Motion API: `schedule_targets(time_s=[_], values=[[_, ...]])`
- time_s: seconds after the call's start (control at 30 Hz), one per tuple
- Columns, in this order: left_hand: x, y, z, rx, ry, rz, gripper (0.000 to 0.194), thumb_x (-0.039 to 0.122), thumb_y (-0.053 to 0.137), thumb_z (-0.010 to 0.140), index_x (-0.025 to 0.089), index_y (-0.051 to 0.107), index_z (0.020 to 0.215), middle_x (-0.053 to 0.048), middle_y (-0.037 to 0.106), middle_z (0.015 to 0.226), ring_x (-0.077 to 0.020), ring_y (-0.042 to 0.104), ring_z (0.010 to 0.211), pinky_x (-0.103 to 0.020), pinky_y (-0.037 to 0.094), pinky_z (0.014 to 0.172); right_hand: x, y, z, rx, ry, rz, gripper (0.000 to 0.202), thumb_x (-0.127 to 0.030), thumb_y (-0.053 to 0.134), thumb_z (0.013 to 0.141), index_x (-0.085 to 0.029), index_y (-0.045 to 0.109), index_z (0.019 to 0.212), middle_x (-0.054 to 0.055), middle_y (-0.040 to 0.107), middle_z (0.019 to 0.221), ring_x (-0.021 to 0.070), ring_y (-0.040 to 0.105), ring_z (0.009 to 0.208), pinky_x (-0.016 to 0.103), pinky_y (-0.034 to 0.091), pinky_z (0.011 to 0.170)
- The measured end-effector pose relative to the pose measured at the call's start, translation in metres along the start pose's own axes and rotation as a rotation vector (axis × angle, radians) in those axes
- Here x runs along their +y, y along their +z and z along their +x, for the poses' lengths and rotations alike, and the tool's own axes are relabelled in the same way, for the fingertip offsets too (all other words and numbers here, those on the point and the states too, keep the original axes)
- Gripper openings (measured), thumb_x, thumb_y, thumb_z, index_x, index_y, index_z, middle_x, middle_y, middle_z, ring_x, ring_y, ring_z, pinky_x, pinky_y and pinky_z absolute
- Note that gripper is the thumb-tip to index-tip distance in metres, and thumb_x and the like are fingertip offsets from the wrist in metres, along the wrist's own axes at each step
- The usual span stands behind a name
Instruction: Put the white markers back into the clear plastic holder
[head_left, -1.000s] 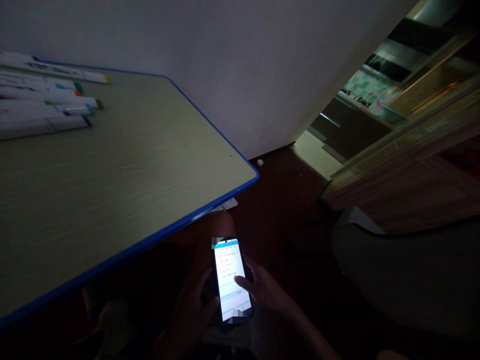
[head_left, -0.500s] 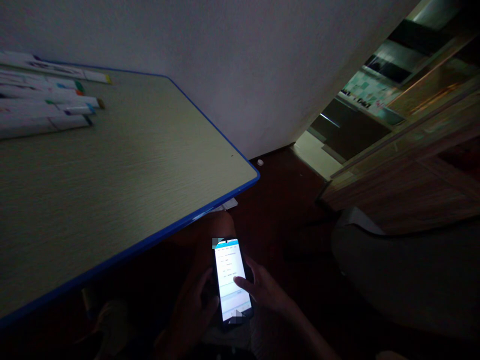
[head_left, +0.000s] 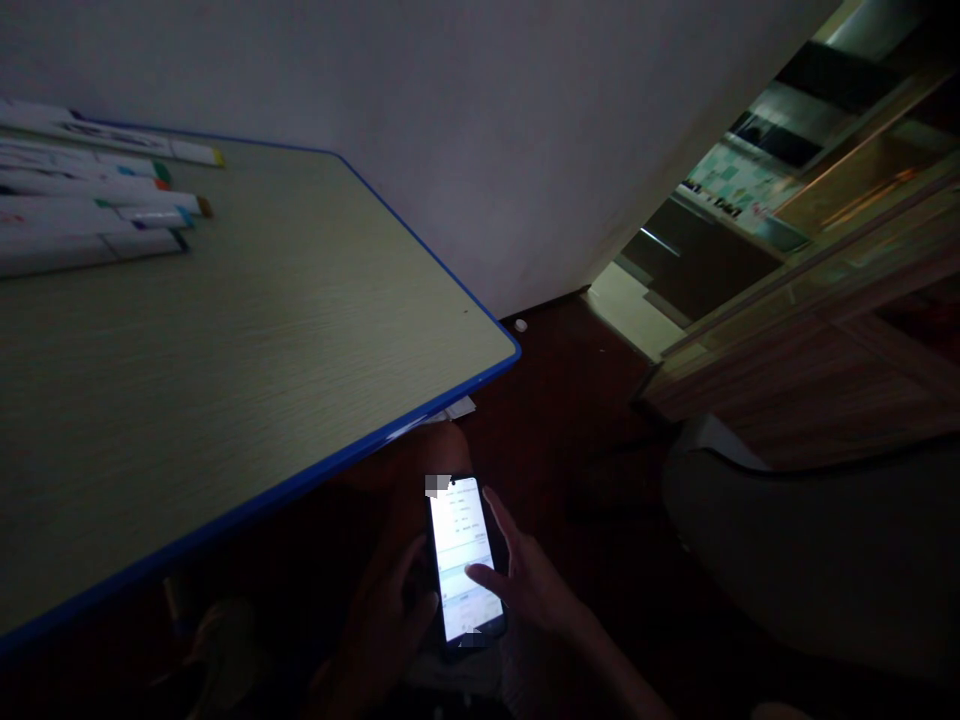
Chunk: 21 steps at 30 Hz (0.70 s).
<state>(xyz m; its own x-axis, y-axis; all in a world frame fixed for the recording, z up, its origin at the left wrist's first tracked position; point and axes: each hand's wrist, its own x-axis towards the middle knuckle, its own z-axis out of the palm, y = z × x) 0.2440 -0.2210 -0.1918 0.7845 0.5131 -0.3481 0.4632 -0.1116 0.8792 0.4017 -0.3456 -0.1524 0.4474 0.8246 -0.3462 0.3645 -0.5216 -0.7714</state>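
A smartphone (head_left: 459, 545) with a brightly lit white page on its screen is in front of my lap, its top end pointing away from me. My left hand (head_left: 405, 600) wraps the phone's left side, thumb along the lower left edge; its other fingers are mostly lost in the dark. At the right edge is my right hand (head_left: 529, 580), with the thumb over the middle of the screen and the index finger stretched out beside the phone's upper right side. The remaining right fingers do not show clearly.
A table (head_left: 315, 300) with a blue edge (head_left: 330, 482) spans the left, bearing several white markers (head_left: 112, 215) with coloured ends. Behind stands a pale wall (head_left: 450, 130). A small white object (head_left: 520, 326) lies on the dark floor. At right are a grey seat-like shape (head_left: 817, 560) and wooden furniture (head_left: 825, 370).
The page on the phone has scrolled upward, and its blue top bar is gone. My right thumb sits slightly lower, and my right index finger has stretched forward along the phone's side.
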Motion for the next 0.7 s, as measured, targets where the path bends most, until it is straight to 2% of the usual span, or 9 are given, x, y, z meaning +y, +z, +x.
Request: schedule_targets(time_s=[0.03, 0.1, 0.17, 0.27, 0.47, 0.7], values=[[0.0001, -0.0002, -0.0001, -0.020, 0.004, -0.008, 0.056, 0.037, 0.046, 0.073, 0.018, 0.040, 0.125, -0.009, 0.049, 0.126, -0.0240, 0.048, 0.113, -0.037, 0.039, 0.094, -0.0001, 0.0000, -0.0006, -0.013, -0.012, -0.031, 0.082, -0.038, 0.058, 0.073, -0.026, 0.009, 0.137, 0.010, 0.054, 0.119, 0.0186, 0.061, 0.075, 0.034, 0.049, 0.068], [-0.0001, -0.0002, 0.0000, -0.043, 0.008, -0.021, 0.056, 0.037, 0.046, 0.073, 0.018, 0.039, 0.126, -0.010, 0.048, 0.127, -0.0254, 0.045, 0.116, -0.038, 0.037, 0.096, 0.0001, 0.0008, -0.0003, 0.016, -0.062, -0.082, 0.068, -0.037, 0.054, 0.076, -0.028, 0.020, 0.135, 0.008, 0.052, 0.121, 0.0200, 0.060, 0.084, 0.036, 0.048, 0.075], [-0.0009, 0.0003, 0.0003, -0.029, 0.008, -0.034, 0.055, 0.036, 0.047, 0.073, 0.018, 0.041, 0.124, -0.010, 0.050, 0.125, -0.0258, 0.045, 0.115, -0.039, 0.037, 0.096, 0.0009, 0.0020, 0.0018, 0.072, -0.110, -0.091, 0.052, -0.033, 0.045, 0.082, -0.027, 0.031, 0.132, 0.006, 0.052, 0.121, 0.0208, 0.056, 0.097, 0.037, 0.044, 0.083], [-0.0034, 0.0020, 0.0015, -0.014, 0.011, -0.061, 0.054, 0.033, 0.049, 0.071, 0.018, 0.042, 0.123, -0.009, 0.052, 0.123, -0.0252, 0.047, 0.113, -0.039, 0.039, 0.094, 0.0027, 0.0030, 0.0049, 0.090, -0.116, -0.074, 0.045, -0.029, 0.040, 0.084, -0.025, 0.037, 0.129, 0.006, 0.056, 0.117, 0.0202, 0.055, 0.100, 0.035, 0.045, 0.084], [-0.0082, 0.0041, 0.0028, -0.013, 0.021, -0.089, 0.057, 0.036, 0.050, 0.071, 0.015, 0.042, 0.123, -0.011, 0.050, 0.126, -0.0262, 0.047, 0.113, -0.040, 0.037, 0.096, 0.0042, 0.0030, 0.0035, 0.086, -0.119, -0.048, 0.045, -0.030, 0.040, 0.085, -0.025, 0.037, 0.129, 0.006, 0.053, 0.120, 0.0204, 0.053, 0.105, 0.036, 0.042, 0.087], [-0.0082, 0.0033, 0.0022, -0.035, 0.040, -0.069, 0.055, 0.035, 0.048, 0.073, 0.016, 0.040, 0.124, -0.011, 0.048, 0.127, -0.0255, 0.046, 0.114, -0.038, 0.038, 0.096, 0.0048, 0.0013, 0.0006, 0.071, -0.064, 0.143, 0.056, -0.033, 0.043, 0.084, -0.021, 0.022, 0.135, 0.009, 0.050, 0.123, 0.0205, 0.049, 0.110, 0.037, 0.040, 0.091]])
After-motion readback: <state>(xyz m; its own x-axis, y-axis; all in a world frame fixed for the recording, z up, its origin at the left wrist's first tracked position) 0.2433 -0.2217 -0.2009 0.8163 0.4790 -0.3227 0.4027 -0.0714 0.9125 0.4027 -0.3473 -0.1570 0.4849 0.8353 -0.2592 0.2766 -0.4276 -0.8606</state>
